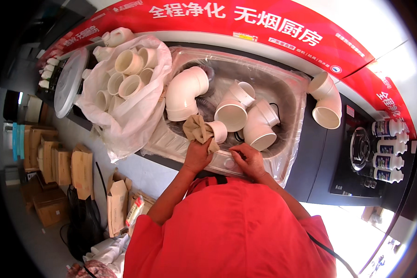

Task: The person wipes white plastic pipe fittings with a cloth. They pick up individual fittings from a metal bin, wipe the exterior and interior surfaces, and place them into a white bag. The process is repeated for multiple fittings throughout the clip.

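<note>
My left hand (199,156) is closed on a brown cloth (198,129), which is bunched against a short white pipe coupling (219,131) at the sink's front edge. To its right, my right hand (248,160) is curled low over the sink's front rim; whether anything is pinched in its fingers is hidden. Just beyond the hands, a large white elbow pipe (186,95), a white tee fitting (234,107) and another white elbow (260,125) lie in the plastic-wrapped metal sink (289,162).
A white plastic bag (139,118) full of short white pipe fittings (130,86) stands at the left. On the dark counter to the right are another elbow (326,101), a gas hob (358,153) and several white bottles (388,161). Cardboard boxes (82,171) stand on the floor at left.
</note>
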Available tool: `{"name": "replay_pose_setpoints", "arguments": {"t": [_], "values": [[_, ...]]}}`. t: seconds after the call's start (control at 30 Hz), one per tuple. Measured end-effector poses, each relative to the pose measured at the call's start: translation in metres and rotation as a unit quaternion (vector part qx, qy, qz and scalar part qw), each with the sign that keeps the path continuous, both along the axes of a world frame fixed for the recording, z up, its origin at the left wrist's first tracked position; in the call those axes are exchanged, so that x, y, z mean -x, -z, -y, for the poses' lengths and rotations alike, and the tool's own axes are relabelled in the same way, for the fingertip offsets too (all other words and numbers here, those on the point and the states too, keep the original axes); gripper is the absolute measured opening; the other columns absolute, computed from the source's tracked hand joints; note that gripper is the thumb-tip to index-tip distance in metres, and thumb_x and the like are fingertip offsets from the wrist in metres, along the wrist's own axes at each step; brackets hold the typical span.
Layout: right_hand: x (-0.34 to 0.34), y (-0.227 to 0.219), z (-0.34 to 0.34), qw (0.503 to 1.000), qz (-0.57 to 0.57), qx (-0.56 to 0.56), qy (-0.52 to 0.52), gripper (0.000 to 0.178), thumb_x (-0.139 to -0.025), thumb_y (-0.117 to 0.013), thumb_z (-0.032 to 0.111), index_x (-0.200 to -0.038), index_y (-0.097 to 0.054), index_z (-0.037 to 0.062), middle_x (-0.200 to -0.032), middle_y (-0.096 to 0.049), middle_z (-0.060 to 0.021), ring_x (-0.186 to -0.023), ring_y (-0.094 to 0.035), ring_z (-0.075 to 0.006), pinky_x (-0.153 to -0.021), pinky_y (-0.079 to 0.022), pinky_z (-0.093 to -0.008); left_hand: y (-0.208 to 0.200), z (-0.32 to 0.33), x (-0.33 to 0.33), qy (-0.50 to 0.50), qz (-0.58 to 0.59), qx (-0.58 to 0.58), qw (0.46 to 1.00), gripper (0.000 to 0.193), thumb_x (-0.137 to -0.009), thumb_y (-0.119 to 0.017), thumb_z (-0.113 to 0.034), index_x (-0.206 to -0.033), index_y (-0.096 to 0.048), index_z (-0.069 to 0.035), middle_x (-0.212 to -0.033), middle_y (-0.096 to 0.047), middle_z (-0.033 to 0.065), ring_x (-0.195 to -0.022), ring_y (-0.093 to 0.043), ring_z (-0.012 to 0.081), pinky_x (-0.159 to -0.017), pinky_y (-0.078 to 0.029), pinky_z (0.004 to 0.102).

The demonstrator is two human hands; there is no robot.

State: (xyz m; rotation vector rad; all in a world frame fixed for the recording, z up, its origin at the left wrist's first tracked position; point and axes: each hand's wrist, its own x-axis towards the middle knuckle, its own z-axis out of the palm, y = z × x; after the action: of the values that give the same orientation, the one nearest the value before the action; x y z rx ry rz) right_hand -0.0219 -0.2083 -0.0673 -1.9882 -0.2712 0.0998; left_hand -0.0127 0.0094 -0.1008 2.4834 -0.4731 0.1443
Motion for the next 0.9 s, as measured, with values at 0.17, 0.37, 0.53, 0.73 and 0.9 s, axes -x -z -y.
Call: {"name": "replay_pose_setpoints", "arguments": {"t": [0.17,0.37,0.53,0.73,0.9], "values": [[-0.016,-0.040,-0.003,0.995,-0.064,-0.043,-0.062,0.043,-0.077,-0.066,0.012,-0.119,-0.055,0.0100,-0.080,-0.062,-0.0034,-0.063,-0.058,-0.0179,-0.056,-0.048,-0.0271,-0.013,0.007,-0.004,0.001,0.026,0.016,1.000,0.047,-0.065,-0.065,-0.011,-0.110,-0.058,-0.001,-0.093,-0.063,0.0186,-0.087,-0.059,0.0360,-0.081,-0.044,0.0434],[-0.051,-0.144,-0.022,0.887,0.417,-0.111,-0.163,0.072,-0.067,-0.072,0.004,-0.132,-0.041,0.0041,-0.078,-0.061,-0.0085,-0.060,-0.058,-0.0208,-0.051,-0.047,-0.0299,0.001,0.002,-0.005,0.000,-0.005,0.039,0.999,0.043,-0.067,-0.065,-0.012,-0.109,-0.059,-0.002,-0.101,-0.061,0.0192,-0.092,-0.058,0.0369,-0.082,-0.044,0.0451],[-0.071,-0.161,-0.030,0.867,0.465,-0.079,-0.164,0.082,-0.068,-0.068,0.003,-0.138,-0.025,-0.0011,-0.073,-0.063,-0.0072,-0.051,-0.055,-0.0142,-0.043,-0.041,-0.0245,-0.006,0.007,-0.003,-0.006,-0.017,0.097,0.995,0.041,-0.070,-0.063,-0.013,-0.109,-0.059,-0.003,-0.102,-0.061,0.0195,-0.092,-0.058,0.0375,-0.083,-0.045,0.0450],[-0.070,-0.167,-0.034,0.864,0.461,-0.100,-0.177,0.074,-0.068,-0.067,0.004,-0.133,-0.032,-0.0044,-0.069,-0.062,-0.0052,-0.049,-0.054,-0.0141,-0.042,-0.041,-0.0247,-0.018,0.007,-0.003,-0.006,0.019,0.026,0.999,0.042,-0.070,-0.063,-0.012,-0.110,-0.059,-0.001,-0.095,-0.063,0.0181,-0.084,-0.060,0.0358,-0.080,-0.046,0.0439],[-0.080,-0.160,-0.046,0.887,0.390,-0.148,-0.197,0.065,-0.066,-0.068,0.002,-0.126,-0.044,-0.0049,-0.065,-0.058,-0.0020,-0.049,-0.051,-0.0147,-0.044,-0.041,-0.0255,-0.008,0.010,-0.003,-0.026,-0.081,0.168,0.982,0.042,-0.071,-0.063,-0.014,-0.111,-0.058,-0.004,-0.097,-0.063,0.0191,-0.085,-0.061,0.0365,-0.081,-0.046,0.0446]]}}
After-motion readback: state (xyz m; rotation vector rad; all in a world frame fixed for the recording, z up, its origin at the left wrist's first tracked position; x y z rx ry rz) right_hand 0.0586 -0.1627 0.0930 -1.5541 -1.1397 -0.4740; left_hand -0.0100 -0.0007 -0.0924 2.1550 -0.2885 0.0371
